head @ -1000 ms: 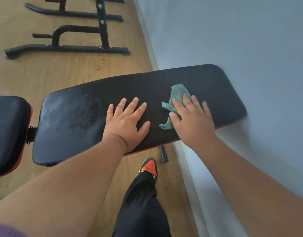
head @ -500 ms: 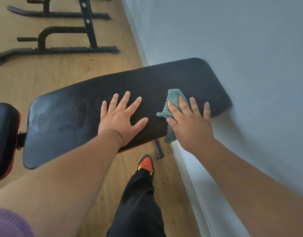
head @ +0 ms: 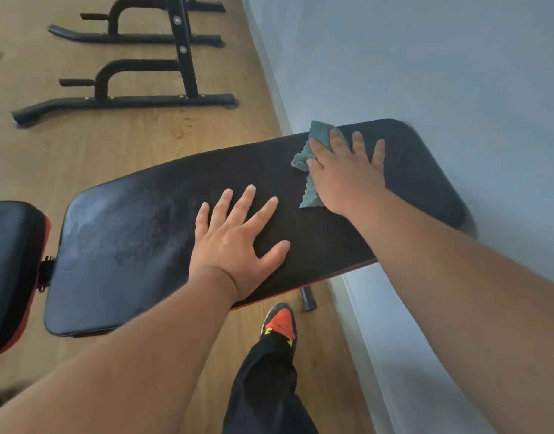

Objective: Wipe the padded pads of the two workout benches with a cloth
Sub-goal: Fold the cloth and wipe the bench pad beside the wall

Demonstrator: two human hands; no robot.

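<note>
Right hand [head: 344, 170] slid the cloth [head: 313, 158] up the pad [head: 144, 233], fingers flat; left hand [head: 235, 242] splayed.

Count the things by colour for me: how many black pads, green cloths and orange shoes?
Black pads: 2, long pad and small pad
Green cloths: 1, cloth
Orange shoes: 1, shoe
Total: 4

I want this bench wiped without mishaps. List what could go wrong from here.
1. The right hand presses the green cloth with flat fingers, not a grip; bunched as it is, the cloth may slip out or cover little.
2. The long pad ends against the wall, so knuckles may hit it.
3. The left hand covers a patch that may go unwiped.
</note>
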